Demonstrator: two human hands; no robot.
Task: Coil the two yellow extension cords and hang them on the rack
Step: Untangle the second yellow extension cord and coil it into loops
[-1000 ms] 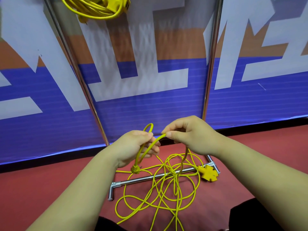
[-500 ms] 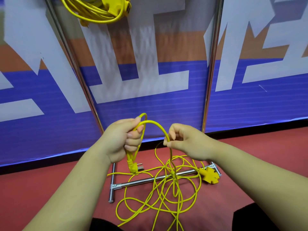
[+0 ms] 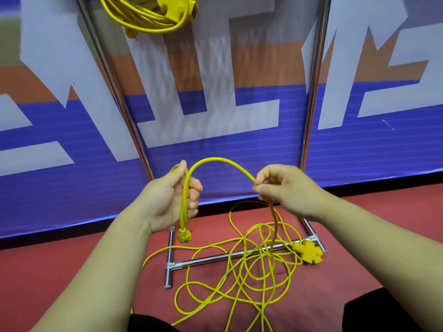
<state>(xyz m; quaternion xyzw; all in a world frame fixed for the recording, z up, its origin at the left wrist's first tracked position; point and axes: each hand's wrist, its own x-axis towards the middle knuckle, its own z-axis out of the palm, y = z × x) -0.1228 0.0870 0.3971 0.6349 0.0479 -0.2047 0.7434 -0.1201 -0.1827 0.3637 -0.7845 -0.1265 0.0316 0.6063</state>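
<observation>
A loose yellow extension cord lies tangled on the red floor across the rack's base bar. Its socket block rests at the bar's right end. My left hand grips a short loop of the cord, with the plug dangling just below the palm. From there the cord arcs over to my right hand, which pinches it between thumb and fingers. A second yellow cord, coiled with its socket block, hangs at the top between the rack's poles.
Two chrome rack poles rise in front of a blue, white and orange banner wall. The left foot of the rack juts toward me. My dark trouser legs show at the bottom edge.
My hands have moved apart and risen. The cord between them has drawn out from a small loop into a wide arc, and more cord has lifted off the floor.
</observation>
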